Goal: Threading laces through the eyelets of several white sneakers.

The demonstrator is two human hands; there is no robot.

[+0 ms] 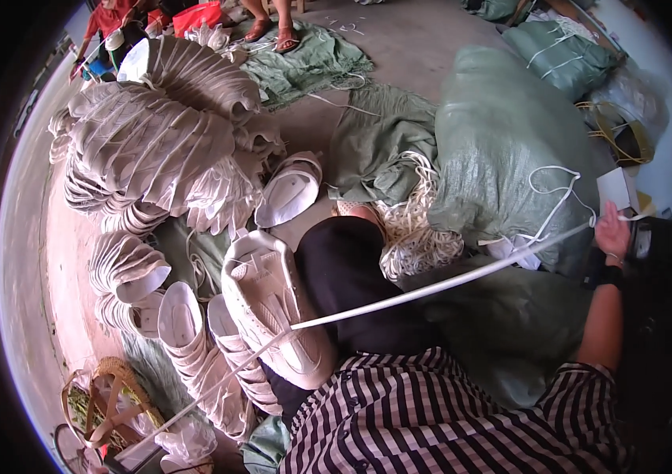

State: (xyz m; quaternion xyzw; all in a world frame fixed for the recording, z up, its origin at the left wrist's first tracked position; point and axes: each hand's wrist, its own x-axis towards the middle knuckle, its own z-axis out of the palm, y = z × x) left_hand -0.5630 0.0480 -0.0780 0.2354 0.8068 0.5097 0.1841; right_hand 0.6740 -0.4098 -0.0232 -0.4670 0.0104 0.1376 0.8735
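An off-white sneaker (304, 355) rests on my lap, its opening turned away from me. A white shoelace (438, 286) runs taut from the front of the shoe out to the far right. My right hand (612, 233), arm stretched out, grips the lace near its end, beside a small white card or box. From the shoe, the other part of the lace slants down to the lower left edge. My left hand is out of view. A loose heap of white laces (423, 229) lies just beyond my knee.
Stacks of nested shoe uppers (146, 142) pile up on the left, with more rows (201, 363) beside my lap. Large green woven sacks (510, 150) stand on the right. A woven basket (118, 403) sits at lower left. Another person's feet (287, 38) show at the top.
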